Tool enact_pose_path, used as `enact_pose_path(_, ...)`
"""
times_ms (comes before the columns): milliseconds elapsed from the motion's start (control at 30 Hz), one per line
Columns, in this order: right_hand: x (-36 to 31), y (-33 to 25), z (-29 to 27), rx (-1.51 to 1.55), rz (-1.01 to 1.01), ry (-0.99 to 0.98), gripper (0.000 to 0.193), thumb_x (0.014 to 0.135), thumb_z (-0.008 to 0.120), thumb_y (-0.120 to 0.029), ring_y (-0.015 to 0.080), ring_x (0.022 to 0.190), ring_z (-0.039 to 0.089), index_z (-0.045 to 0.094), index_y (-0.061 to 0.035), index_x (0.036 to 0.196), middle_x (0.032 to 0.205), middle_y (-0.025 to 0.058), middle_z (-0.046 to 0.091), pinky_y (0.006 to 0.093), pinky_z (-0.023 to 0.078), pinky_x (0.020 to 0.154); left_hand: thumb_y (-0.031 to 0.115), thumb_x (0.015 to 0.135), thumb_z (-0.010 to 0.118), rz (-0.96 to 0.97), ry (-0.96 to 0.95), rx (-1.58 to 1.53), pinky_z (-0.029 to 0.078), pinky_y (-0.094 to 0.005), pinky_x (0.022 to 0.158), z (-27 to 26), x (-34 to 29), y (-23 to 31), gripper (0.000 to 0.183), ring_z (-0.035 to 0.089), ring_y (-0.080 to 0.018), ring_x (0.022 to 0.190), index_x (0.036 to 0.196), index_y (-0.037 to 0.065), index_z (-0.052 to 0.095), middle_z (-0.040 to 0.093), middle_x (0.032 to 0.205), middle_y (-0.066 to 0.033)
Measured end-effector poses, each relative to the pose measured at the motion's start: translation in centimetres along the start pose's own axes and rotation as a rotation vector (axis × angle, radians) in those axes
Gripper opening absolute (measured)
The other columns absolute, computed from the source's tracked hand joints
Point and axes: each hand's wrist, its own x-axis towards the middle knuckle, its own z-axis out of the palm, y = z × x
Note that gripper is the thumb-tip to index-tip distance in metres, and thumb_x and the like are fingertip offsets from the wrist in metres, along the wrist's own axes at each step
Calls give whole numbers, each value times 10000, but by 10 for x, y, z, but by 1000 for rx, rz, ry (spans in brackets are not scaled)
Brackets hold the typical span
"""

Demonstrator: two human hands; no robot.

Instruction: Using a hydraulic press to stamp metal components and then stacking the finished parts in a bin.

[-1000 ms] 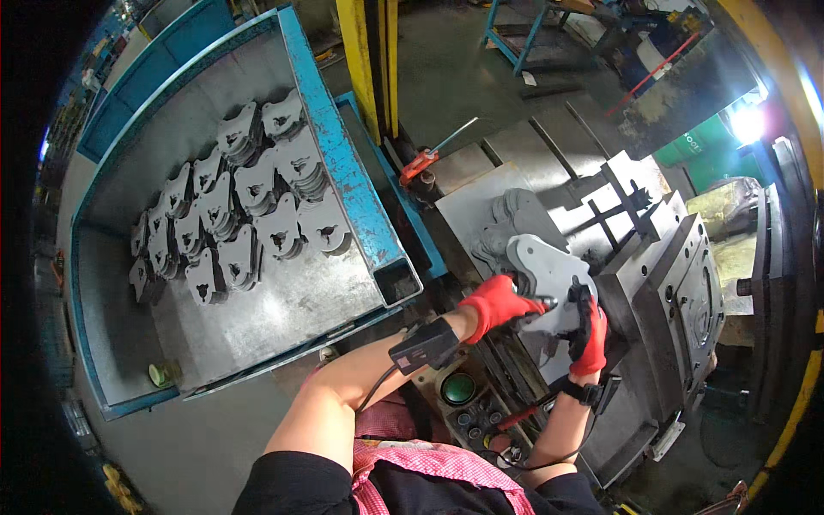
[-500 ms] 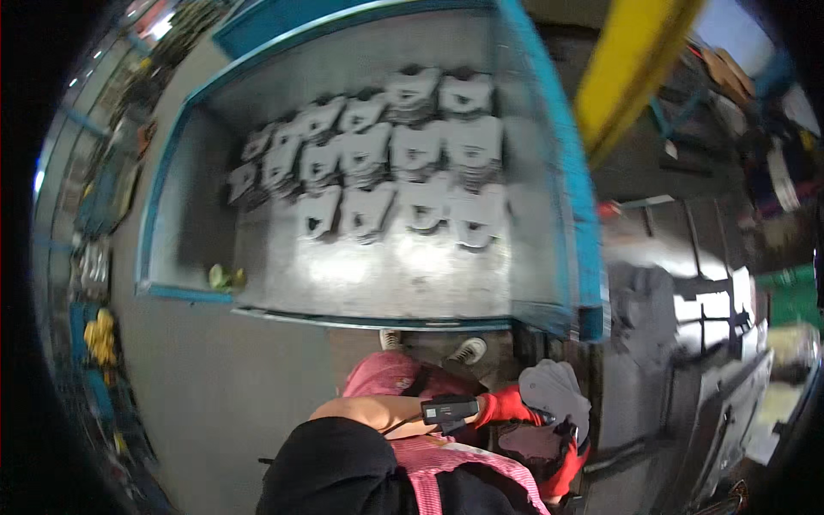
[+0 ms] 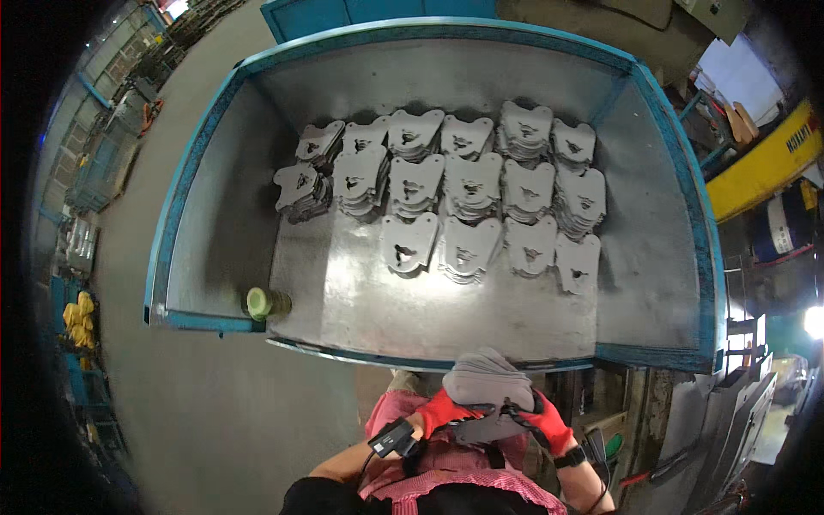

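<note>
A stack of grey sheet-metal plates [image 3: 487,378] is held in front of my body, over the near edge of a blue-rimmed metal bin. My left hand [image 3: 446,412], in a red glove, is closed on the stack's left side. On the right side my right hand [image 3: 542,421], also red-gloved with a dark palm, grips the same plates. Inside the bin [image 3: 378,335], several piles of similar plates [image 3: 474,182] with cut-out holes stand in rows toward the back and right.
A pale green roll-like object [image 3: 257,302] lies in the bin's near left corner. At the right stand a yellow beam [image 3: 768,163] and flat metal sheets [image 3: 687,421]. Yellow items [image 3: 79,319] hang on racks at the far left.
My body has turned from the right toward the bin. Both hands have swung left with the plate stack, which now sits at the bin's front edge. Both hands still hold it.
</note>
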Motion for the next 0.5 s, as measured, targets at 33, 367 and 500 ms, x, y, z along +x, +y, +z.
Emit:
enact_pose_path(33, 19, -3, 31, -47, -16, -71, 703, 703, 763, -91, 185, 1099, 519, 397, 36, 1289, 1215, 124, 546, 321, 417, 947, 237, 712, 753, -22, 6, -3, 485, -364, 803, -30, -12, -1, 375, 617, -237, 888, 1022, 62, 634, 650, 995, -90)
enact_pose_path(367, 170, -33, 273, -651, -372, -203, 786, 612, 813, -178, 297, 1134, 526, 403, 7, 1256, 1176, 192, 553, 363, 426, 947, 308, 575, 788, 68, 295, 577, 437, -365, 915, -286, -59, 1, 606, 596, -292, 976, 1111, 92, 605, 653, 1013, -103)
enact_pose_path(500, 211, -28, 305, -834, -440, -122, 720, 608, 814, -158, 303, 1065, 580, 449, -36, 1217, 1139, 178, 582, 383, 474, 883, 422, 576, 765, 129, 289, 962, 299, -436, 1052, -326, -50, 6, 712, 529, -263, 1096, 1191, 127, 557, 592, 1143, -82)
